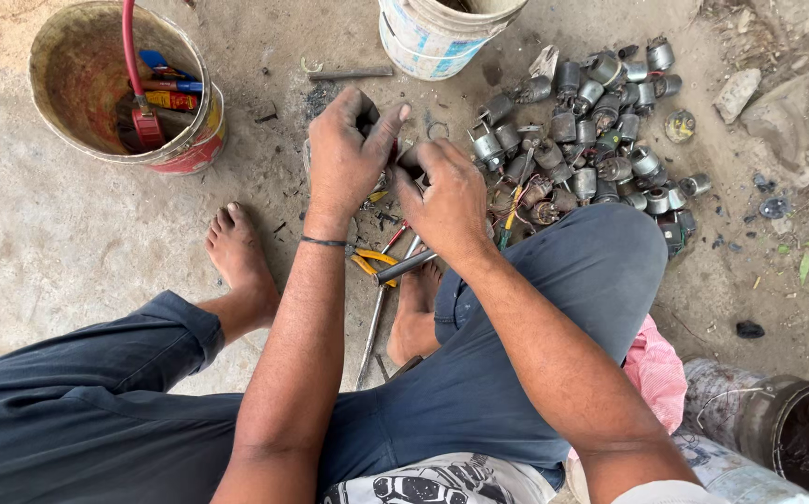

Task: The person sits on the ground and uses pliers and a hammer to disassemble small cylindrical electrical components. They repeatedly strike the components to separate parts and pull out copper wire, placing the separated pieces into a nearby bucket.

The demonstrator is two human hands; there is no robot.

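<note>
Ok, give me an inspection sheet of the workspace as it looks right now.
Surface: bare, dusty concrete floor, stained, with grit and small debris.
Job's things: a small dark part, mostly hidden, pinched between left hand and right hand; a heap of grey cylindrical metal parts just beyond.
Clutter: yellow-handled pliers and a long metal rod between the bare feet; a flat metal bar.
Grippers: both hands closed on the part, fingers together.
Cables: red hose running into the worn bucket; thin coloured wires among the heap.
Surroundings: white bucket, dark can, pink cloth, stones.
</note>
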